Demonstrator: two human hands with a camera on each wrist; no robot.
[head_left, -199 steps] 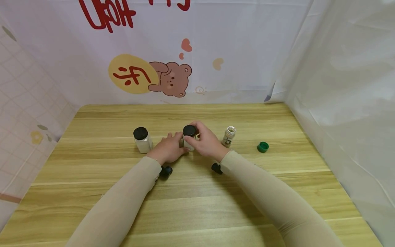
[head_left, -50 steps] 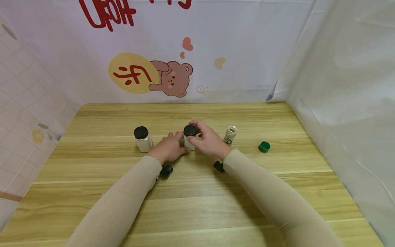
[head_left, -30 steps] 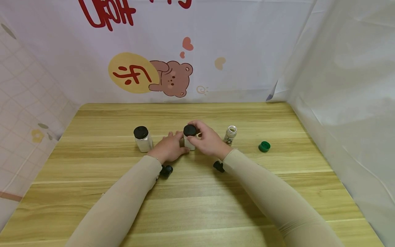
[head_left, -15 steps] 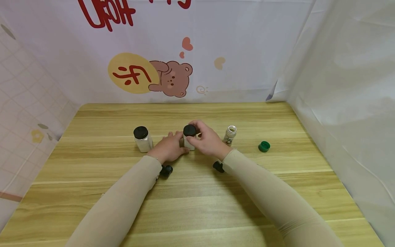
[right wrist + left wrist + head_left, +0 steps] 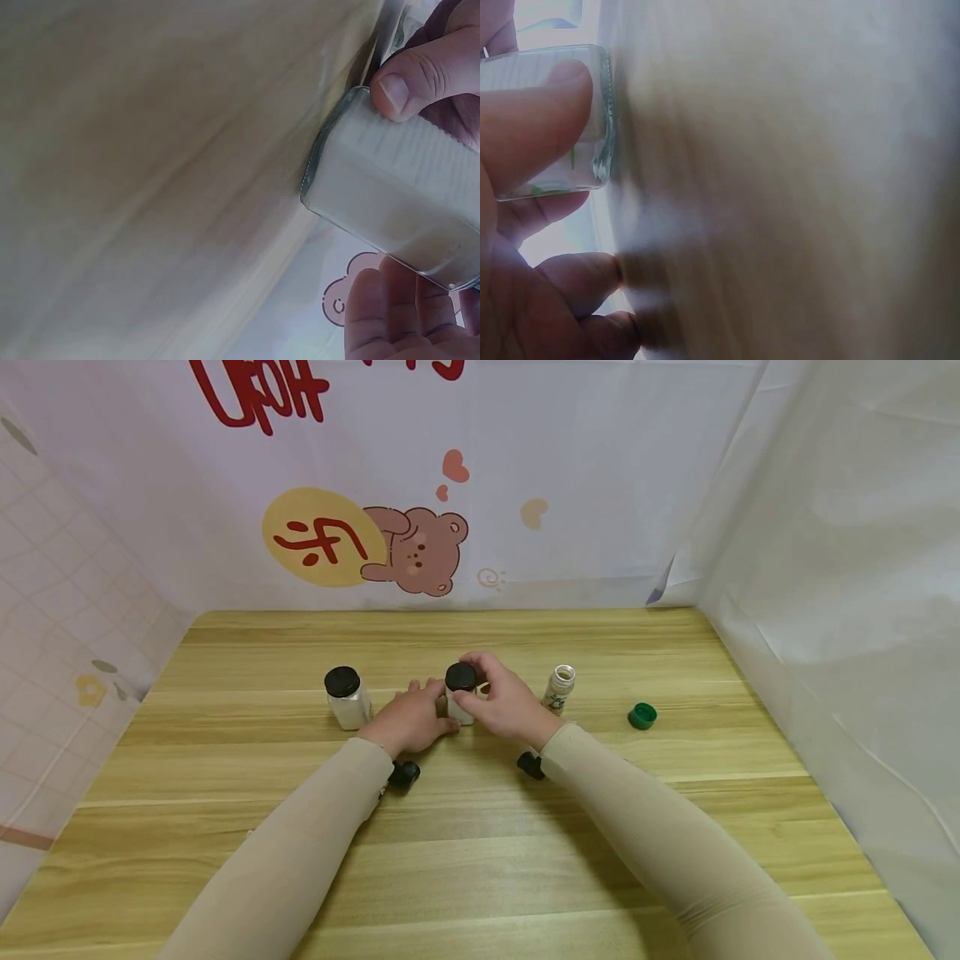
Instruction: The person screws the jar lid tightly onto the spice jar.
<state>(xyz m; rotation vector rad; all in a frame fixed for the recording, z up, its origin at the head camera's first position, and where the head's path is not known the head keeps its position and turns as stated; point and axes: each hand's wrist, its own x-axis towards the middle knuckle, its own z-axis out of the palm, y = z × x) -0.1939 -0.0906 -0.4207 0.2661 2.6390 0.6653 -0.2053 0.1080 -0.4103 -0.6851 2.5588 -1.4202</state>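
A square glass jar [image 5: 460, 710] with pale contents and a black lid [image 5: 461, 676] stands upright at mid-table, between both hands. My left hand [image 5: 411, 720] grips it low down; in the left wrist view the thumb [image 5: 536, 131] lies across the glass near its base. From the right, my right hand [image 5: 510, 703] holds the lid, thumb on the near side and fingers round the far side. In the right wrist view the jar's lower body [image 5: 382, 180] shows, but the lid is out of frame.
A similar black-lidded jar [image 5: 348, 703] stands to the left of the left hand. Behind the right wrist is an uncapped small bottle [image 5: 558, 692], with a green cap [image 5: 642, 717] on the table further right. Cloth walls border the wooden table [image 5: 465, 877] at the back and sides.
Both hands stay on the same jar in almost the same place throughout. The head view has shifted very slightly since the oldest frame.
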